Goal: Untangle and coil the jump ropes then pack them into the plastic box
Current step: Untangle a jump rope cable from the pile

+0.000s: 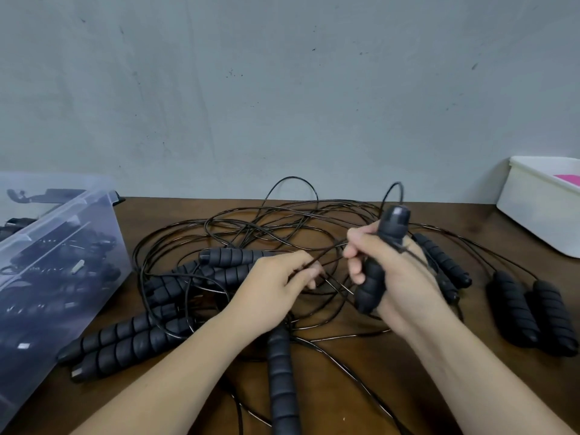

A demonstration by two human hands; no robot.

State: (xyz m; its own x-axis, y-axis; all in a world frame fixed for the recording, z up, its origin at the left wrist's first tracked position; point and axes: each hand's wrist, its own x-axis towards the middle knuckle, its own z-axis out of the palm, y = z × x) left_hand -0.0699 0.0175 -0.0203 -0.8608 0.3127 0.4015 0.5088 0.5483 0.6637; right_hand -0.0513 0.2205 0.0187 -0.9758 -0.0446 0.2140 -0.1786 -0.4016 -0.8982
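**The right hand [405, 287] grips a handle [372, 277], the left hand [273, 287] pinches a cord [328, 253]**

The right hand is curled round the black ridged foam handle, with fingers and thumb wrapped about its middle. The handle stands nearly upright, tilted a little. Its capped end is at the top, and a thin line loops out of that cap. The left hand is just left of the right and apart from it. Its fingers are bent inward, and they pinch the thin black cord, which runs taut up to the right hand's fingers.

Both hands hover over the jump ropes [282, 221], a loose tangle of black lines spread across the middle of the brown bench [423, 397]. A second handle [281, 387] lies beneath the left wrist and points to the near edge.

- **Near-left pair [122, 343]:** 2 handles side by side, just beside the plastic box [103, 246].
- **Heaped handles [226, 257]:** several piled to the left of the left hand.
- **Right pair [533, 309]:** 2 handles side by side at the right.
- **Far pair [442, 259]:** 2 handles showing just beyond the right hand.

The plastic box is clear and sits at the left end of the bench. Dark ropes show through its wall. A white tub [530, 211] stands at the far right with a pink item [568, 178] inside. A grey wall [282, 89] rises behind the bench.
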